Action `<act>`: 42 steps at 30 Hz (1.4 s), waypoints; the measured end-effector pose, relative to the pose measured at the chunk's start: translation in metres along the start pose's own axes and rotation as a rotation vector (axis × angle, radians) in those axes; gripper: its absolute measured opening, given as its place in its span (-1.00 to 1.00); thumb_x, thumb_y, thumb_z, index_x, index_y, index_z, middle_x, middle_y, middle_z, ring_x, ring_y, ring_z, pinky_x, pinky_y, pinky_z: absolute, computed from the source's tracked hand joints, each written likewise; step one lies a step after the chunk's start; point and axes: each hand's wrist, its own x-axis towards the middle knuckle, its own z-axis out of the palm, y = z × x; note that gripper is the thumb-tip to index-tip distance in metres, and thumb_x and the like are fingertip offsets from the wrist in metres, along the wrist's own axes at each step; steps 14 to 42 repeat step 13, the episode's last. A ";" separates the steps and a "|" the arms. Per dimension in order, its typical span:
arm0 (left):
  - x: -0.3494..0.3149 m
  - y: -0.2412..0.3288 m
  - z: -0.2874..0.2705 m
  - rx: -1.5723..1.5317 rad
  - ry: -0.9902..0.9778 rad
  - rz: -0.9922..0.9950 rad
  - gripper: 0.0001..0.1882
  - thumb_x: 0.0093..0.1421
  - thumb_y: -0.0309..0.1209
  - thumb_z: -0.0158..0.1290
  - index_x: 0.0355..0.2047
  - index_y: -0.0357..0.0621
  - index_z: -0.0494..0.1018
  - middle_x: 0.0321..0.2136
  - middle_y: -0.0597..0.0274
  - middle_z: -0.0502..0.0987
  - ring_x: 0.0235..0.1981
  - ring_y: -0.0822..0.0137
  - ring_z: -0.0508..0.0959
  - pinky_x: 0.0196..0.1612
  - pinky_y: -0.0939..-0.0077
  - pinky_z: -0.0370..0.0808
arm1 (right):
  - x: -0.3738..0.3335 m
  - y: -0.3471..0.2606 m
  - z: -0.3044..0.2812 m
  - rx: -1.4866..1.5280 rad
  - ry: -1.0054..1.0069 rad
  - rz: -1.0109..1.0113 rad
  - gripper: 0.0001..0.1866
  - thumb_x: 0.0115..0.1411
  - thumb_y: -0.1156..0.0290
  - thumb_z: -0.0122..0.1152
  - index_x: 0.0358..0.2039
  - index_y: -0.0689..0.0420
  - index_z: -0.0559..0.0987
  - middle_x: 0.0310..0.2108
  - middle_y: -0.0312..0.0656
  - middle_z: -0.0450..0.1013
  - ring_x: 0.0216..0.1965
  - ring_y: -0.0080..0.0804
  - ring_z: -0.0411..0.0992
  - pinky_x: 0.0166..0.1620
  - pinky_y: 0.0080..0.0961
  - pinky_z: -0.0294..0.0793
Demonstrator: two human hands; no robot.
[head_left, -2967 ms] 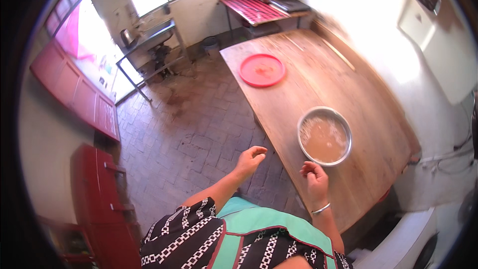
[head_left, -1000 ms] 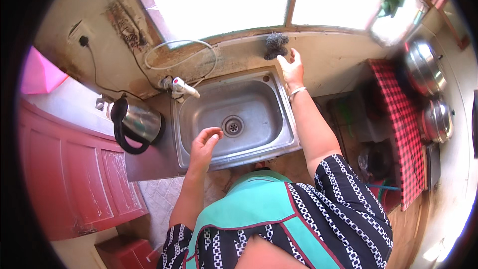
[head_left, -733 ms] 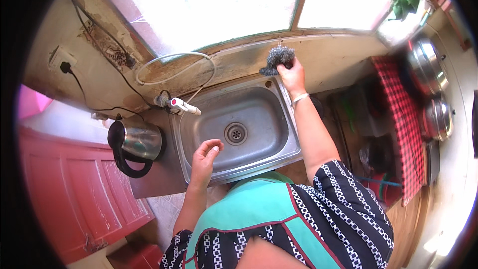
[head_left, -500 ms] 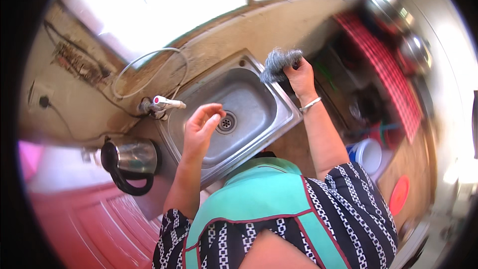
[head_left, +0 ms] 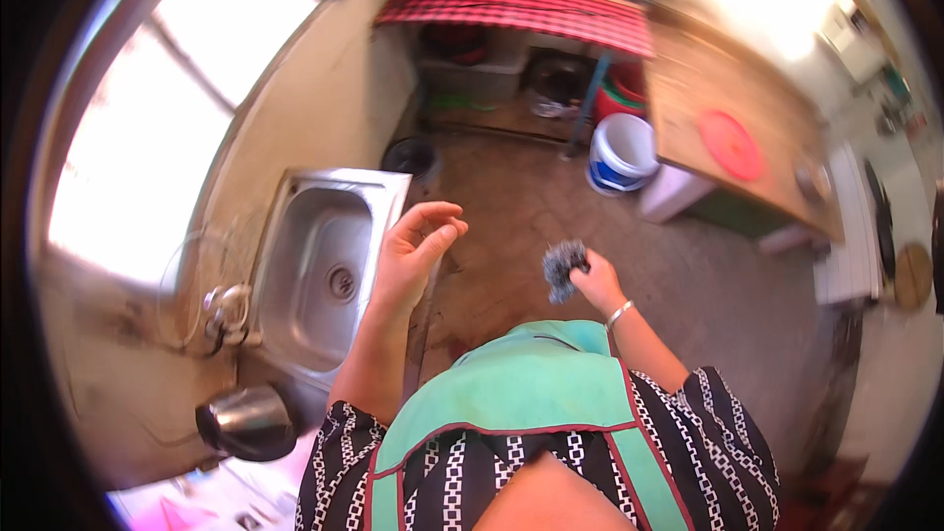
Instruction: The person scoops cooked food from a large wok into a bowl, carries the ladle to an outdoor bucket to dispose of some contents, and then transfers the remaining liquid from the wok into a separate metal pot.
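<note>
My right hand (head_left: 600,282) is closed around a grey, tangled wad of steel wool (head_left: 564,269), held out over the floor in front of my apron. Loosely curled, my left hand (head_left: 418,251) hangs in the air beside the right edge of the metal sink (head_left: 391,236). A gap shows between its thumb and fingers, and I see nothing in them. The sink's basin and round drain (head_left: 341,282) are in sight on the left. At its left rim stands a tap (head_left: 228,310), blurred.
A dark-handled kettle (head_left: 248,423) stands below the sink at lower left. Ahead is a shelf with a red checked cloth (head_left: 511,12). A white and blue bucket (head_left: 621,152) sits beside a wooden counter (head_left: 708,79) bearing a red lid (head_left: 730,145). A dark bucket (head_left: 411,157) stands beyond the sink.
My view has swung to the right, so the sink now lies further left. The right hand has come down and closer to my body with the steel wool. My left hand stays loosely curled.
</note>
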 end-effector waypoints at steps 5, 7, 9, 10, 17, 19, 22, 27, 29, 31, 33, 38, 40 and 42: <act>0.001 0.018 -0.005 0.030 -0.161 -0.020 -0.86 0.10 -0.49 0.06 -0.32 -0.23 0.43 -0.48 0.28 0.45 -0.34 0.44 0.45 -0.24 0.57 0.35 | -0.051 0.029 0.029 -0.301 0.089 0.050 -0.76 -0.13 0.39 0.07 -0.41 0.23 0.43 -0.37 0.00 0.42 -0.32 -0.02 0.39 -0.24 -0.28 0.41; 0.027 0.035 0.019 0.002 -0.294 0.095 -0.88 0.09 -0.48 0.07 -0.36 -0.24 0.42 -0.50 0.27 0.43 -0.35 0.38 0.45 -0.25 0.51 0.36 | -0.047 0.037 0.017 -0.199 0.082 0.200 -0.80 -0.12 0.39 0.07 -0.48 0.24 0.38 -0.38 0.02 0.39 -0.35 0.01 0.37 -0.28 -0.21 0.38; 0.116 0.047 0.229 -0.066 -0.484 0.285 -0.87 0.07 -0.44 0.08 -0.44 -0.25 0.40 -0.52 0.22 0.41 -0.36 0.25 0.45 -0.25 0.38 0.38 | -0.010 0.062 -0.214 -0.378 0.280 0.155 -0.79 -0.12 0.40 0.08 -0.48 0.25 0.39 -0.40 0.02 0.38 -0.35 0.02 0.36 -0.28 -0.21 0.37; 0.156 0.054 0.343 -0.078 -0.617 0.343 -0.85 0.05 -0.41 0.10 -0.47 -0.25 0.41 -0.51 0.21 0.42 -0.35 0.21 0.45 -0.26 0.31 0.39 | 0.000 0.085 -0.329 -0.453 0.362 0.158 -0.79 -0.12 0.40 0.08 -0.47 0.25 0.39 -0.42 0.02 0.38 -0.36 0.02 0.36 -0.28 -0.21 0.37; 0.211 -0.029 0.525 -0.321 -0.867 0.318 -0.91 0.04 -0.43 0.08 -0.50 -0.16 0.43 -0.51 0.23 0.40 -0.38 0.14 0.45 -0.26 0.24 0.39 | -0.001 0.210 -0.467 -0.370 0.578 0.263 -0.80 -0.11 0.41 0.09 -0.46 0.26 0.40 -0.44 0.02 0.38 -0.35 0.02 0.37 -0.27 -0.22 0.37; 0.211 -0.029 0.525 -0.321 -0.867 0.318 -0.91 0.04 -0.43 0.08 -0.50 -0.16 0.43 -0.51 0.23 0.40 -0.38 0.14 0.45 -0.26 0.24 0.39 | -0.001 0.210 -0.467 -0.370 0.578 0.263 -0.80 -0.11 0.41 0.09 -0.46 0.26 0.40 -0.44 0.02 0.38 -0.35 0.02 0.37 -0.27 -0.22 0.37; 0.211 -0.029 0.525 -0.321 -0.867 0.318 -0.91 0.04 -0.43 0.08 -0.50 -0.16 0.43 -0.51 0.23 0.40 -0.38 0.14 0.45 -0.26 0.24 0.39 | -0.001 0.210 -0.467 -0.370 0.578 0.263 -0.80 -0.11 0.41 0.09 -0.46 0.26 0.40 -0.44 0.02 0.38 -0.35 0.02 0.37 -0.27 -0.22 0.37; 0.211 -0.029 0.525 -0.321 -0.867 0.318 -0.91 0.04 -0.43 0.08 -0.50 -0.16 0.43 -0.51 0.23 0.40 -0.38 0.14 0.45 -0.26 0.24 0.39 | -0.001 0.210 -0.467 -0.370 0.578 0.263 -0.80 -0.11 0.41 0.09 -0.46 0.26 0.40 -0.44 0.02 0.38 -0.35 0.02 0.37 -0.27 -0.22 0.37; 0.211 -0.029 0.525 -0.321 -0.867 0.318 -0.91 0.04 -0.43 0.08 -0.50 -0.16 0.43 -0.51 0.23 0.40 -0.38 0.14 0.45 -0.26 0.24 0.39 | -0.001 0.210 -0.467 -0.370 0.578 0.263 -0.80 -0.11 0.41 0.09 -0.46 0.26 0.40 -0.44 0.02 0.38 -0.35 0.02 0.37 -0.27 -0.22 0.37; 0.211 -0.029 0.525 -0.321 -0.867 0.318 -0.91 0.04 -0.43 0.08 -0.50 -0.16 0.43 -0.51 0.23 0.40 -0.38 0.14 0.45 -0.26 0.24 0.39 | -0.001 0.210 -0.467 -0.370 0.578 0.263 -0.80 -0.11 0.41 0.09 -0.46 0.26 0.40 -0.44 0.02 0.38 -0.35 0.02 0.37 -0.27 -0.22 0.37; 0.211 -0.029 0.525 -0.321 -0.867 0.318 -0.91 0.04 -0.43 0.08 -0.50 -0.16 0.43 -0.51 0.23 0.40 -0.38 0.14 0.45 -0.26 0.24 0.39 | -0.001 0.210 -0.467 -0.370 0.578 0.263 -0.80 -0.11 0.41 0.09 -0.46 0.26 0.40 -0.44 0.02 0.38 -0.35 0.02 0.37 -0.27 -0.22 0.37; 0.211 -0.029 0.525 -0.321 -0.867 0.318 -0.91 0.04 -0.43 0.08 -0.50 -0.16 0.43 -0.51 0.23 0.40 -0.38 0.14 0.45 -0.26 0.24 0.39 | -0.001 0.210 -0.467 -0.370 0.578 0.263 -0.80 -0.11 0.41 0.09 -0.46 0.26 0.40 -0.44 0.02 0.38 -0.35 0.02 0.37 -0.27 -0.22 0.37; 0.211 -0.029 0.525 -0.321 -0.867 0.318 -0.91 0.04 -0.43 0.08 -0.50 -0.16 0.43 -0.51 0.23 0.40 -0.38 0.14 0.45 -0.26 0.24 0.39 | -0.001 0.210 -0.467 -0.370 0.578 0.263 -0.80 -0.11 0.41 0.09 -0.46 0.26 0.40 -0.44 0.02 0.38 -0.35 0.02 0.37 -0.27 -0.22 0.37; 0.211 -0.029 0.525 -0.321 -0.867 0.318 -0.91 0.04 -0.43 0.08 -0.50 -0.16 0.43 -0.51 0.23 0.40 -0.38 0.14 0.45 -0.26 0.24 0.39 | -0.001 0.210 -0.467 -0.370 0.578 0.263 -0.80 -0.11 0.41 0.09 -0.46 0.26 0.40 -0.44 0.02 0.38 -0.35 0.02 0.37 -0.27 -0.22 0.37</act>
